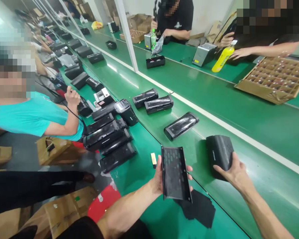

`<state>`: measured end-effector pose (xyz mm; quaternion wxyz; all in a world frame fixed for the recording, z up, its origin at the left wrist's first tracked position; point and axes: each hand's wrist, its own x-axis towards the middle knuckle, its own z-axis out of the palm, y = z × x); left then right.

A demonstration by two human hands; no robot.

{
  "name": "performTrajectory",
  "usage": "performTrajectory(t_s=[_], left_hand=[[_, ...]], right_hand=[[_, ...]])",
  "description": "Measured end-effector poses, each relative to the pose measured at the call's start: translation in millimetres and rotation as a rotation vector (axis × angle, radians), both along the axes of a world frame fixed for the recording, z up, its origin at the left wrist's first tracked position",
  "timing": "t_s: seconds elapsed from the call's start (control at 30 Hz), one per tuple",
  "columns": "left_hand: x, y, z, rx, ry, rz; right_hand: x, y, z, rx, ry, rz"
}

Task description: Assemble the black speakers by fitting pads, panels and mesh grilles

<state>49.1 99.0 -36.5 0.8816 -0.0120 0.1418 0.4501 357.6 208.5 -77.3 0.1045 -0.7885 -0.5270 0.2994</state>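
Observation:
My left hand (pixel 158 176) is closed around a black plastic cover (pixel 175 174), its hollow ribbed inside facing up toward me. Out to the right, my right hand (pixel 235 174) grips a black speaker housing (pixel 218 156) with small white lettering, resting on the green belt. Beneath the cover, several black sheets (pixel 201 209) lie on the green table. A small yellow-and-black piece (pixel 153 159) sits just left of my left hand.
Several black housings (pixel 114 142) crowd the table at left, beside a co-worker in turquoise (pixel 52 116). More housings (pixel 181 125) lie on the belt. Across it are a yellow bottle (pixel 223 59), a divided carton (pixel 271 83) and other people. A white post (pixel 127 36) rises mid-belt.

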Motion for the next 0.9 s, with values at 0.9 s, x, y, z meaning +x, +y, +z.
performTrajectory(t_s=[0.9], left_hand=[[-19.2,-63.1,7.1,0.013,-0.048,-0.109]], right_hand=[[-57.6,-195.0,124.7,-0.016,0.702,-0.498]])
